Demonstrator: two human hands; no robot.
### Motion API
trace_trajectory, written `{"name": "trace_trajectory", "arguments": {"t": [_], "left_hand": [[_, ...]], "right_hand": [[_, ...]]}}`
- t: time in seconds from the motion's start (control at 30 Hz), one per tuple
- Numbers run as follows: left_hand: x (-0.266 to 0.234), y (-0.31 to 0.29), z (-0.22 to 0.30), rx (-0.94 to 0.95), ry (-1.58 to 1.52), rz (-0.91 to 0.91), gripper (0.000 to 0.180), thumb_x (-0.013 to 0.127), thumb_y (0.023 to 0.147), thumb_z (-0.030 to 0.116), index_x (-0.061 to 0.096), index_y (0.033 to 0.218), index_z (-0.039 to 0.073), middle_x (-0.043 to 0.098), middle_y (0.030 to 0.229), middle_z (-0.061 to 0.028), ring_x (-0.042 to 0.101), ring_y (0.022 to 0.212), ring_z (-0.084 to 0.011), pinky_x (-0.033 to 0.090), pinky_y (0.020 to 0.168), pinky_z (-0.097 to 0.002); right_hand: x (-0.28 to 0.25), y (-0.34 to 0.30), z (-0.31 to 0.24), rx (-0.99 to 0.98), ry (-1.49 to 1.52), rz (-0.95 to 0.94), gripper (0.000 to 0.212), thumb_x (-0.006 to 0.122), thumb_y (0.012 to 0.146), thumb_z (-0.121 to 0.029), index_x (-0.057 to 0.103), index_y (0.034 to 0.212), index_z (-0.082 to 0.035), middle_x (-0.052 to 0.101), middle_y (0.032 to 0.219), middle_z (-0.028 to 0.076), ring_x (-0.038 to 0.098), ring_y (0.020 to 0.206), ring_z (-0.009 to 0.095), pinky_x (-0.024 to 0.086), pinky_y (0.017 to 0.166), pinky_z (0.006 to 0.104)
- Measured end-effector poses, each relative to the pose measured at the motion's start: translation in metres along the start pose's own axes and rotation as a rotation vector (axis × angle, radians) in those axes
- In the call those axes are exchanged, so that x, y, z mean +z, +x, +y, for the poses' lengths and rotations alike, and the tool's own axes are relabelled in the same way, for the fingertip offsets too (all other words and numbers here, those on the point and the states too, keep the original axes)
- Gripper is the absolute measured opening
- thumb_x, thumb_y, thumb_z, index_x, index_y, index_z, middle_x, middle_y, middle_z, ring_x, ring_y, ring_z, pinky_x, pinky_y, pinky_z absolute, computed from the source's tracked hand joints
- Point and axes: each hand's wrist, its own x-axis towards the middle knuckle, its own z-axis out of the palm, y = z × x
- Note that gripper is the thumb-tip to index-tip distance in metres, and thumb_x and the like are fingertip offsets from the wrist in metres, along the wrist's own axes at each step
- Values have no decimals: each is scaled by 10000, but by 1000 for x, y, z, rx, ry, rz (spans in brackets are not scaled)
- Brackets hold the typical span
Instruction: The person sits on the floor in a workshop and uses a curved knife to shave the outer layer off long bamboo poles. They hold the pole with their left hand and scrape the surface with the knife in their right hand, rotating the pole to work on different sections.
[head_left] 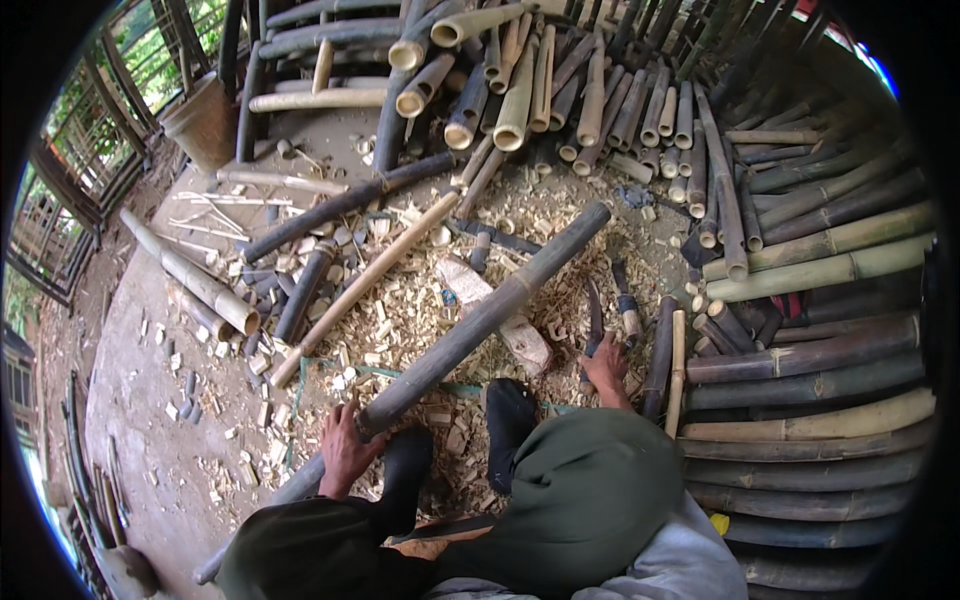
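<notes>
A long dark bamboo pole lies slanting across the work area, from the lower left to the upper middle. My left hand is closed around its lower part, beside my dark-covered foot. To the right of my other foot, my right hand closes over the handle of a knife, whose narrow dark blade points away from me. Just right of it lies a second tool with a dark band and a pale wooden end. A pale, chopped wooden block sits under the pole.
Wood chips and shavings cover the ground. Cut bamboo tubes pile up at the back; dark bamboo lengths stack along the right. A peeled pole and pale bamboo lie left. A bucket stands far left.
</notes>
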Motion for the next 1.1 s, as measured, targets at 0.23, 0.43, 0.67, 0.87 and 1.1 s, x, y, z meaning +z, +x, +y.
{"name": "trace_trajectory", "arguments": {"t": [0.23,0.43,0.67,0.87,1.1], "left_hand": [[43,34,6,-53,88,-128,647,910,702,286,584,1219,70,605,1179,-169,597,1147,-391,470,978,-511],[38,47,35,-32,160,-145,670,892,715,273,575,1268,66,586,1193,-181,582,1146,-387,455,982,-514],[76,94,96,46,185,-126,720,864,789,419,523,1299,42,580,1194,-153,578,1180,-349,443,983,-515],[93,99,102,89,147,-98,787,926,735,433,525,1291,47,608,1175,-154,614,1155,-354,454,999,-501],[87,106,94,37,81,-185,716,929,732,380,523,1219,48,649,1134,-181,652,1132,-370,500,980,-493]], "right_hand": [[4,21,71,106,405,24,550,686,925,-351,620,1297,49,706,1201,251,686,1083,434,529,952,524],[-9,-28,7,-109,656,189,412,638,978,-268,543,1263,14,658,1003,192,677,867,327,531,749,479],[-27,-10,-112,-509,55,-74,348,502,1116,-436,484,1151,-90,602,737,49,604,586,202,482,488,412],[-32,58,-93,-370,51,208,466,385,1137,-516,527,1134,-71,596,651,57,595,508,245,464,446,431],[-31,60,-95,-369,166,246,536,398,1132,-514,526,1106,5,704,778,250,689,683,497,540,608,594]]}}
